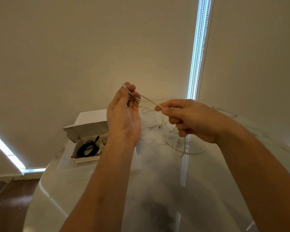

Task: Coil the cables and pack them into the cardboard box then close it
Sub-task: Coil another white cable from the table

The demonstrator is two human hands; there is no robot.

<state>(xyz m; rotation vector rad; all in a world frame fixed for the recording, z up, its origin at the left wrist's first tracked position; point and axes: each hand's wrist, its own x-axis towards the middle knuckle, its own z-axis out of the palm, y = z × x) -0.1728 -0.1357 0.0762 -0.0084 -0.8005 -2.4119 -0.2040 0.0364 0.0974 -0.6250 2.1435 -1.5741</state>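
Observation:
My left hand [124, 113] is raised above the table and pinches a few folded turns of a white cable [150, 99]. My right hand [186, 118] pinches the same cable a short way off, so a taut stretch runs between the hands. The rest of that cable hangs from my right hand and lies in loose loops on the table [182, 144]. The open cardboard box [84, 158] sits at the left of the table with its lid up. Inside it lie a coiled black cable [88, 149] and a coiled pale cable [103, 141].
The glossy white marble-look table [141, 190] ends in a rounded edge at the left. Beyond it is dark wood floor with a thin cord [0, 196] on it. Roller blinds and a bead chain [197, 47] hang behind the table.

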